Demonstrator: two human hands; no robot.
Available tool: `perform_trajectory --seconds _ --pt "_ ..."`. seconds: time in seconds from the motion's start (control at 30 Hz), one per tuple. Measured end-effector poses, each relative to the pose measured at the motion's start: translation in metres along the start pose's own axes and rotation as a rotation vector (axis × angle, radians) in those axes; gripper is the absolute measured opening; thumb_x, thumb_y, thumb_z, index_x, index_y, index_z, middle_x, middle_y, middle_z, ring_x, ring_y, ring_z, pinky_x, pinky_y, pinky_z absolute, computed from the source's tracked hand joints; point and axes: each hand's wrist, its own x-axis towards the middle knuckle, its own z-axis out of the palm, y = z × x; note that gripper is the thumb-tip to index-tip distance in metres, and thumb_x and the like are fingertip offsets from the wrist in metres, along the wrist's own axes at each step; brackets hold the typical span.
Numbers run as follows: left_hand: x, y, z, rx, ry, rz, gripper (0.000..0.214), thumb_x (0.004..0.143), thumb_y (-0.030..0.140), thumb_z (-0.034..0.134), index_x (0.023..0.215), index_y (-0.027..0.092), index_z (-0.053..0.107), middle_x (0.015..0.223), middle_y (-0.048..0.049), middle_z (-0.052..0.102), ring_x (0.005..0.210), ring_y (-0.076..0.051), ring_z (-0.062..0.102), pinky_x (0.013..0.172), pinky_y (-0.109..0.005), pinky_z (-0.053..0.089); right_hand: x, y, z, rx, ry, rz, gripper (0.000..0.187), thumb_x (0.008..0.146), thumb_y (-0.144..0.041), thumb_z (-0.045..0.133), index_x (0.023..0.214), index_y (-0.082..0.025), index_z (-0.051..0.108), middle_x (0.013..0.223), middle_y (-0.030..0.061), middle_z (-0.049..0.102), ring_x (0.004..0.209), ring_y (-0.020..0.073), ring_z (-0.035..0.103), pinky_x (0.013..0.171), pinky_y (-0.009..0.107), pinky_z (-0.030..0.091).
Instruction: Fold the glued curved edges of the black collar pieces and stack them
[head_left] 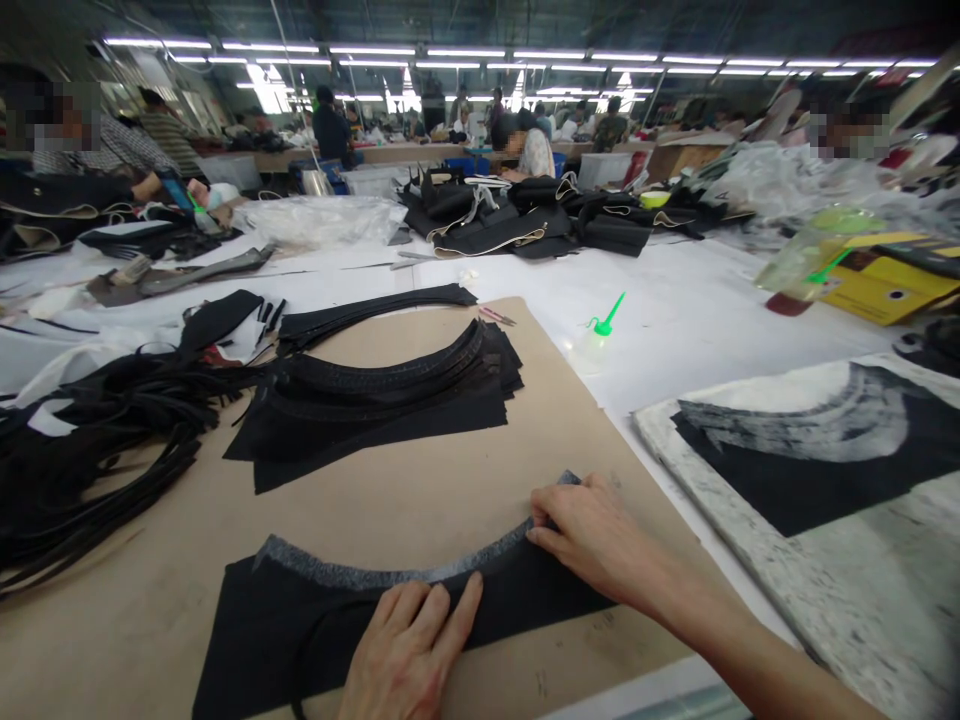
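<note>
A black fabric piece (259,620) with a curved upper edge lies in front of me. A speckled grey band (345,577) runs along that curve. My left hand (409,650) rests on the fabric near the middle of the curve, fingers stretched out and pressing it down. Thumb and fingers of my right hand (585,525) pinch the banded edge near its right end; the tip of the band shows beyond them. A thin black strip (307,640) lies on the fabric and disappears beneath my left hand.
Stacked curved black pieces (375,400) lie beyond, on brown board (187,530), near small red-handled snips (497,317). Black strips (150,470) heap at left. A green-nozzled bottle (602,330) stands behind. Right, a stained slab (855,600) bears a whitish-smeared black piece (810,450). Co-workers sit farther back.
</note>
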Motion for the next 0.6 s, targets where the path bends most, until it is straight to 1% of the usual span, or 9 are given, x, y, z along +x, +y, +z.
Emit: perform_trajectory --seconds 0.17,0.27,0.33,0.4,0.5,0.57,0.6 --pt "0.004 -0.001 -0.001 0.056 0.002 0.015 0.046 0.093 0.014 0.038 0.136 0.023 0.050 0.096 -0.0055 0.062 0.090 -0.021 0.053 0.086 -0.033 0.042 0.003 0.003 0.005 -0.004 0.015 0.068 0.011 0.083 -0.029 0.064 0.077 -0.020 0.061 0.080 0.0034 0.071 0.081 0.0230 0.065 0.081 0.036 0.031" --pt "0.007 -0.004 -0.002 0.090 0.010 0.054 0.042 0.093 0.018 0.040 0.133 0.025 0.054 0.094 -0.0059 0.061 0.089 -0.020 0.053 0.085 -0.031 0.043 0.004 0.006 0.007 0.012 0.042 0.150 0.020 0.079 -0.037 0.069 0.080 -0.019 0.060 0.082 0.0057 0.070 0.083 0.0259 0.065 0.082 0.038 0.032" --pt "0.009 -0.007 -0.003 0.114 0.015 0.091 0.041 0.094 0.020 0.041 0.132 0.026 0.055 0.093 -0.0055 0.061 0.087 -0.019 0.053 0.085 -0.030 0.043 0.004 0.010 0.007 0.042 0.059 0.201 0.025 0.076 -0.041 0.071 0.081 -0.019 0.060 0.081 0.0054 0.069 0.082 0.0264 0.065 0.080 0.038 0.033" --pt "0.011 -0.011 -0.004 0.144 0.025 0.133 0.039 0.095 0.024 0.042 0.131 0.026 0.056 0.093 -0.0052 0.062 0.085 -0.019 0.053 0.083 -0.029 0.043 0.003 0.018 0.006 0.093 0.068 0.238 0.025 0.074 -0.042 0.071 0.081 -0.019 0.061 0.079 0.0048 0.068 0.081 0.0256 0.064 0.076 0.035 0.034" --pt "0.012 -0.014 -0.004 0.167 0.057 0.189 0.040 0.096 0.039 0.045 0.130 0.023 0.058 0.092 -0.0051 0.064 0.084 -0.020 0.054 0.081 -0.029 0.042 0.002 0.037 0.005 0.216 0.046 0.249 0.020 0.075 -0.037 0.068 0.083 -0.020 0.064 0.076 0.0019 0.067 0.076 0.0209 0.062 0.065 0.028 0.035" --pt "0.011 -0.012 -0.001 0.149 0.064 0.176 0.043 0.096 0.045 0.043 0.129 0.023 0.059 0.092 -0.0050 0.065 0.085 -0.020 0.055 0.081 -0.030 0.042 0.003 0.052 0.004 0.313 0.010 0.229 0.014 0.078 -0.032 0.063 0.084 -0.019 0.065 0.072 -0.0011 0.066 0.070 0.0167 0.060 0.059 0.025 0.035" --pt "0.010 -0.011 0.000 0.134 0.063 0.149 0.042 0.097 0.044 0.041 0.128 0.024 0.059 0.091 -0.0049 0.065 0.086 -0.021 0.055 0.083 -0.032 0.041 0.003 0.058 0.005 0.355 -0.005 0.218 0.012 0.080 -0.029 0.061 0.084 -0.019 0.066 0.069 -0.0021 0.064 0.068 0.0151 0.059 0.057 0.023 0.035"
